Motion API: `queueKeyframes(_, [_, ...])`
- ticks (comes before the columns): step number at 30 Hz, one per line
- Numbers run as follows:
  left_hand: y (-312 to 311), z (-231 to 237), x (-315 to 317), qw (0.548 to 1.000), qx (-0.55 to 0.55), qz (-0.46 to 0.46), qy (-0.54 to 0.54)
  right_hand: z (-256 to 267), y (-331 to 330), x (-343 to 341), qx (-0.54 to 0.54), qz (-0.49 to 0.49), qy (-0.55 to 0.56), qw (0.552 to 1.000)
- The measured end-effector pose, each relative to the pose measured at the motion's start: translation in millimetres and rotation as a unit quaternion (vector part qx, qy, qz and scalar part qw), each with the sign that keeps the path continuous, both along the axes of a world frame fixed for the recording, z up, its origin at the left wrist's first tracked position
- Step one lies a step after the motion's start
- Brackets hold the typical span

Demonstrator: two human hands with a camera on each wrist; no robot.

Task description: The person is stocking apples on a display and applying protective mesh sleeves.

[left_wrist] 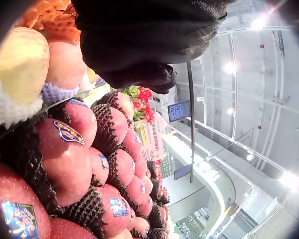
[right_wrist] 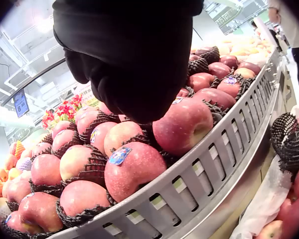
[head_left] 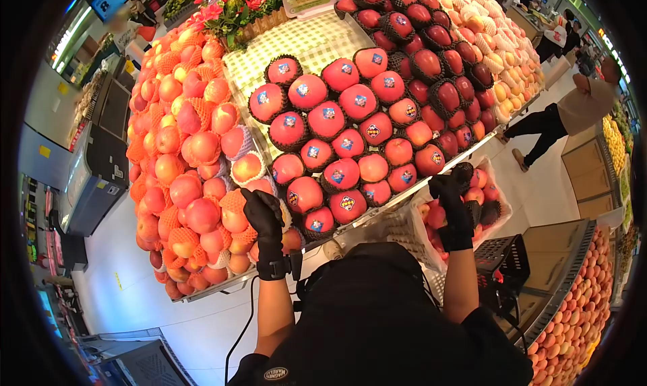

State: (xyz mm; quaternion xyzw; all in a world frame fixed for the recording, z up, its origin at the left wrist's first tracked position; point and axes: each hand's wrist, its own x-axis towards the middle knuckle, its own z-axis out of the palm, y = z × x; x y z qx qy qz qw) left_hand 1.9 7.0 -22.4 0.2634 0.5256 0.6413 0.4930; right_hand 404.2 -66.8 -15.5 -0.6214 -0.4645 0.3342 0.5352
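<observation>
Under the lights of a busy fruit market, a tiered display with a slotted grey rail [right_wrist: 194,186] rises in front of two black-gloved hands, a green-checked cloth [head_left: 269,52] and red flowers [head_left: 236,12] beyond them. Rows of red apples [head_left: 340,137] in black foam nets fill the span between the hands and ahead of them, and we see most of their stickers facing up. The apple nearest the right hand [head_left: 453,201], a red apple [right_wrist: 182,124] just below its fingers, turns its hollow outward toward the rail; it is so nearly round that we cannot tell its long axis. The right hand bends its fingers down over the display's edge, though we cannot tell whether they grip or touch the fruit. Just right of that hand sits a plastic-lined container [right_wrist: 261,201] with more apples and black nets. The left hand [head_left: 264,217] hangs loosely curled, its fingers around nothing we can see, over the boundary between the red apples on its right and paler fruit in orange nets [head_left: 182,244] on its left.
</observation>
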Motion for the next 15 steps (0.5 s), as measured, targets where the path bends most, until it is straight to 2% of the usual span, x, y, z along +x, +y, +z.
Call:
queueKeyframes(3, [-5.0, 4.9, 12.9, 1.000, -0.005, 0.004, 0.002, -7.8, -3.2, 18.6, -0.011, -0.014, 0.031, 0.999])
queueKeyframes(8, [-5.3, -10.9, 27.4, 0.999, 0.046, 0.027, -0.009, -82.9, -6.5, 77.4, 0.002, -0.005, 0.033, 0.999])
queueKeyframes(11, [-11.0, -5.3, 39.2, 0.998, 0.061, 0.010, -0.034, -90.0, -7.9, 92.0, -0.003, -0.073, 0.175, 0.982])
queueKeyframes(12, [-12.6, -5.4, 42.7, 0.997, 0.070, 0.002, -0.031, -51.7, -6.8, 74.3, 0.000, -0.129, 0.342, 0.931])
queueKeyframes(13, [-14.3, -5.1, 46.9, 0.997, 0.078, -0.008, -0.028, -63.2, -15.2, 80.8, 0.025, -0.068, 0.201, 0.977])
queueKeyframes(14, [-15.1, -3.9, 51.8, 0.996, 0.083, -0.004, -0.029, -74.4, -23.5, 87.1, 0.066, -0.027, 0.058, 0.996])
queueKeyframes(15, [-15.2, -0.7, 57.6, 0.996, 0.087, -0.001, -0.030, -74.6, -28.2, 90.3, 0.043, -0.041, 0.088, 0.994])
